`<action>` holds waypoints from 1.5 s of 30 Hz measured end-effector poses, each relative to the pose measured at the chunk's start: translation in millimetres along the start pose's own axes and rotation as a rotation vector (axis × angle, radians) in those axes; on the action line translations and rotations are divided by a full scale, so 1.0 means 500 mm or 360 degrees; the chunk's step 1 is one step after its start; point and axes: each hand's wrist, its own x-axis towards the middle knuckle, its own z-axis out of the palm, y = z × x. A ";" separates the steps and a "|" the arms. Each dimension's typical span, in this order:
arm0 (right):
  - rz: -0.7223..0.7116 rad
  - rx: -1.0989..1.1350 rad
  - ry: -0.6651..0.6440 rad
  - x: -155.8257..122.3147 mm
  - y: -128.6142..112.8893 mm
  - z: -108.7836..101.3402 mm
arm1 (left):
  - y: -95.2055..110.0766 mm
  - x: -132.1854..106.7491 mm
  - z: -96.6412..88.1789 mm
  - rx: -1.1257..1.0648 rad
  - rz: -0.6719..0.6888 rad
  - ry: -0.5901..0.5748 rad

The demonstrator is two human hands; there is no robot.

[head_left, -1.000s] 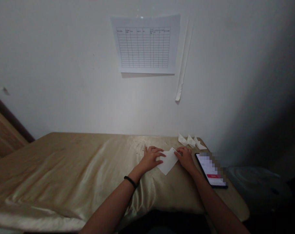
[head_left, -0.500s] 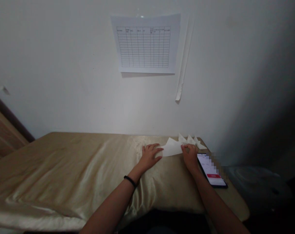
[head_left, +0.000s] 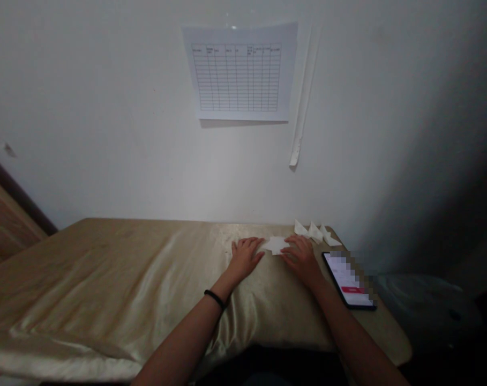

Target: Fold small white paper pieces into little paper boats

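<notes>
A small piece of folded white paper (head_left: pixel 278 245) lies flat on the cloth-covered table between my two hands. My left hand (head_left: pixel 246 255) rests at its left end, fingers stretched and thumb apart, the fingertips at the paper's tip. From the right, my right hand (head_left: pixel 302 257) lies over the paper's other end with its fingers spread, and hides that edge. Just behind my right hand stand several pointed folded white paper shapes (head_left: pixel 315 231) in a row.
A phone (head_left: pixel 350 281) with a lit screen lies right of my right forearm. Wrinkled gold cloth (head_left: pixel 118 279) covers the table, which meets the white wall (head_left: pixel 147 161). A printed table sheet (head_left: pixel 239 75) hangs there. Beyond the table's right edge is a dark, blurred object (head_left: pixel 424 305).
My right hand has moved left, from pinching the paper's right corner to lying over it with fingers spread. The paper now looks smaller, its right part folded over. My left hand has barely moved.
</notes>
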 end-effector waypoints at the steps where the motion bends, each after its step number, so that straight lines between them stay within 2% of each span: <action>1: -0.0027 0.0044 -0.0086 -0.001 -0.001 0.003 | -0.001 0.001 0.002 -0.0001 -0.0009 0.0012; 6: 0.0089 0.0207 -0.0476 -0.009 -0.014 0.007 | -0.008 0.001 0.008 -0.0004 0.0017 0.0000; 9: 0.0165 0.0267 -0.0602 -0.010 -0.024 0.002 | -0.008 0.000 0.005 0.0008 0.0028 -0.0050; 16: 0.0196 0.0384 -0.0690 -0.006 -0.028 0.005 | -0.005 -0.004 0.001 0.0049 0.0004 -0.0130; 20: 0.0307 0.0222 -0.0642 -0.008 -0.021 0.010 | -0.004 -0.007 0.005 0.0067 0.0012 -0.0146; 25: 0.0416 0.0059 -0.0765 -0.016 -0.016 0.012 | -0.004 -0.009 0.008 0.0104 0.0028 -0.0175; 32: 0.0367 0.0230 -0.0604 -0.008 -0.016 0.004 | -0.008 -0.008 0.009 0.0126 0.0049 -0.0186; 38: 0.0467 0.0411 -0.0586 -0.005 -0.010 0.005 | -0.009 -0.009 0.007 0.0155 0.0049 -0.0224; 42: 0.0473 0.0149 -0.0423 -0.012 0.010 0.022 | -0.010 -0.010 0.006 0.0147 0.0076 -0.0251; 45: 0.0563 -0.0129 -0.0333 -0.024 0.027 0.034 | -0.009 -0.010 0.001 0.0110 0.0113 -0.0299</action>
